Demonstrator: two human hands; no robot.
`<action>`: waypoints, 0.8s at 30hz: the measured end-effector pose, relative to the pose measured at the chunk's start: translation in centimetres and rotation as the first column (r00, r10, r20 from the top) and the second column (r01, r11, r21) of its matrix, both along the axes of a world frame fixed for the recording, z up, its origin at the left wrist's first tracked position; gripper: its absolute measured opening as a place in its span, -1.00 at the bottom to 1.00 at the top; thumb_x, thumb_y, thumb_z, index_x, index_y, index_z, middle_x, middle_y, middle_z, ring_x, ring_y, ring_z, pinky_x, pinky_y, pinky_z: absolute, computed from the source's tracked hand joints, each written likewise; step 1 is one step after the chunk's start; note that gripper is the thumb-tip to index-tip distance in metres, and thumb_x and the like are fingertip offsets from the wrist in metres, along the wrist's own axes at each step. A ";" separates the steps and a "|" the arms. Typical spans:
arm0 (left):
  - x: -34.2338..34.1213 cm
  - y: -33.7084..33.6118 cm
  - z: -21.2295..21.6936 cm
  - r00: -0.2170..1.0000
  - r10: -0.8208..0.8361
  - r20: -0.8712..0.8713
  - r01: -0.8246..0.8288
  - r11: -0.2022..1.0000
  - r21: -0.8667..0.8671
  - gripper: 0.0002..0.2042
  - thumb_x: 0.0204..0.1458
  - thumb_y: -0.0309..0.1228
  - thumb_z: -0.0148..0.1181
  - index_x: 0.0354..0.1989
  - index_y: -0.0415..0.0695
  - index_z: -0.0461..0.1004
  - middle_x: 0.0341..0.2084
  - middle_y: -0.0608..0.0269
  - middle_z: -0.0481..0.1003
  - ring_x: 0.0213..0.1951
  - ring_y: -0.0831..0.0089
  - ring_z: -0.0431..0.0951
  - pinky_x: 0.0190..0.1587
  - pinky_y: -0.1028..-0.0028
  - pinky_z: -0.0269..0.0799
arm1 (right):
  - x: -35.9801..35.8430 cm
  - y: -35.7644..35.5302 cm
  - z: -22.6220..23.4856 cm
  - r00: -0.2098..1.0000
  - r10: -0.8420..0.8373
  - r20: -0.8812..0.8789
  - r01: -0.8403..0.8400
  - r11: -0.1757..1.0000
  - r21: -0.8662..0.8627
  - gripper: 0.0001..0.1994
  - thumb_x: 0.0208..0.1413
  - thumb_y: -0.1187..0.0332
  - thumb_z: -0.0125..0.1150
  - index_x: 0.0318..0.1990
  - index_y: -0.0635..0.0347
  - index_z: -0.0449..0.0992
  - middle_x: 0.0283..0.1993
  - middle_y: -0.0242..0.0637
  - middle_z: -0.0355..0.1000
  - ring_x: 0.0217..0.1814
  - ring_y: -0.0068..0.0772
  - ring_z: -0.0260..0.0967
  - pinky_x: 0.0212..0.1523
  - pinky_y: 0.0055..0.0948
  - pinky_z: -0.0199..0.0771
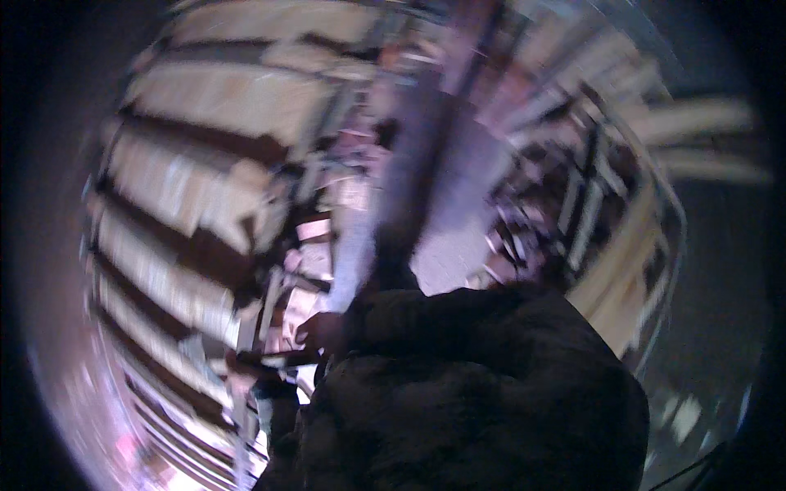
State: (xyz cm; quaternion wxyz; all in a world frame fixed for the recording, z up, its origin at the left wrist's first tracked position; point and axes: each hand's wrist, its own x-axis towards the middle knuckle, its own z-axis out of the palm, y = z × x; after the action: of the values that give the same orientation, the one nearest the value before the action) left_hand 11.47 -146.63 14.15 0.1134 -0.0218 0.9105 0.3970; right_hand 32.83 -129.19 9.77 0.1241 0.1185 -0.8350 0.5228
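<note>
Motion smears the whole view. At the lower left, in front of my dark jacket, my right hand (325, 331) has its fingers curled at one end of a dark, narrow bar-like thing (282, 358). My left hand (241, 373) is at the other end of that bar, its fingers closed around it as far as the blur shows. The exact kind of the bar cannot be made out. Just beyond my right hand lie pale pinkish blocks (301, 307). My jacket's dark bulk covers the lower middle.
Stacked light wooden boards (168, 184) fill the left side in several tiers. A pale floor strip (458, 213) runs ahead between them and a jumble of scraps (524, 237) on the right. More long boards (622, 270) stand at the right edge.
</note>
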 end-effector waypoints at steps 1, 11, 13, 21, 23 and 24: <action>0.1 -1.2 0.3 0.996 -0.090 -0.015 0.079 0.936 -0.344 -0.57 0.25 -0.08 0.01 0.11 -0.11 0.53 -0.12 -0.03 0.56 -0.15 0.10 0.59 -0.06 0.05 0.52 | -0.9 -0.2 -0.1 0.981 0.192 -0.010 -0.190 0.977 0.102 -0.81 0.22 0.23 0.17 -0.14 0.08 0.58 0.00 -0.15 0.54 -0.03 -0.07 0.48 0.14 -0.19 0.48; 3.5 -19.7 4.7 0.921 0.366 -0.136 -0.191 0.726 0.661 -0.64 0.04 -0.39 0.38 0.00 -0.27 0.56 -0.23 0.03 0.66 -0.17 0.36 0.65 -0.04 0.34 0.53 | -13.3 -20.8 5.3 0.457 0.732 0.505 -0.268 0.654 -0.707 -0.65 0.10 0.50 0.27 0.07 0.33 0.51 -0.05 -0.37 0.52 0.04 -0.38 0.44 0.20 -0.29 0.40; 4.2 -27.0 6.2 0.915 0.354 -0.196 -0.236 0.861 0.451 -0.53 0.05 -0.31 0.38 0.12 -0.23 0.49 -0.21 -0.06 0.63 -0.14 0.15 0.66 -0.01 0.27 0.53 | -15.6 -28.0 6.0 0.314 0.755 0.576 -0.221 0.648 -0.729 -0.70 0.06 0.47 0.32 -0.02 0.31 0.56 -0.05 -0.31 0.54 0.05 -0.34 0.47 0.15 -0.33 0.42; 14.9 -54.8 -0.6 0.769 0.625 0.136 -0.627 0.695 0.351 -0.51 0.09 -0.32 0.37 0.17 -0.26 0.46 -0.47 0.26 0.46 -0.41 0.48 0.46 -0.29 0.38 0.46 | -18.8 -52.6 3.0 -0.006 0.561 0.828 0.134 0.821 -0.555 -0.89 0.08 0.45 0.32 -0.35 0.22 0.49 -0.52 -0.28 0.43 -0.60 -0.37 0.39 -0.59 -0.38 0.41; 19.4 -58.9 -3.8 0.677 0.728 0.105 -0.735 0.661 0.153 -0.53 0.10 -0.33 0.37 0.14 -0.28 0.46 -0.48 0.29 0.45 -0.43 0.49 0.45 -0.31 0.38 0.46 | -19.3 -56.7 2.3 0.011 0.435 0.900 0.043 0.899 -0.435 -0.88 0.06 0.42 0.34 -0.37 0.21 0.50 -0.56 -0.30 0.41 -0.63 -0.37 0.39 -0.60 -0.37 0.39; 21.2 -59.7 -5.1 0.628 0.765 0.147 -0.778 0.607 0.163 -0.55 0.10 -0.36 0.36 0.13 -0.31 0.45 -0.46 0.26 0.49 -0.43 0.49 0.47 -0.31 0.39 0.47 | -20.0 -58.3 2.0 -0.042 0.369 0.929 0.035 0.929 -0.367 -0.86 0.02 0.41 0.38 -0.39 0.21 0.51 -0.60 -0.30 0.39 -0.66 -0.36 0.38 -0.61 -0.36 0.37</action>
State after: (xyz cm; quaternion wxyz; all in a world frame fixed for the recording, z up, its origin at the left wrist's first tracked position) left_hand 32.71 -206.35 9.08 -0.0387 -0.4117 0.7606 0.5004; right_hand 12.87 -187.53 11.79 -0.5574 -0.2064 -0.5651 0.5722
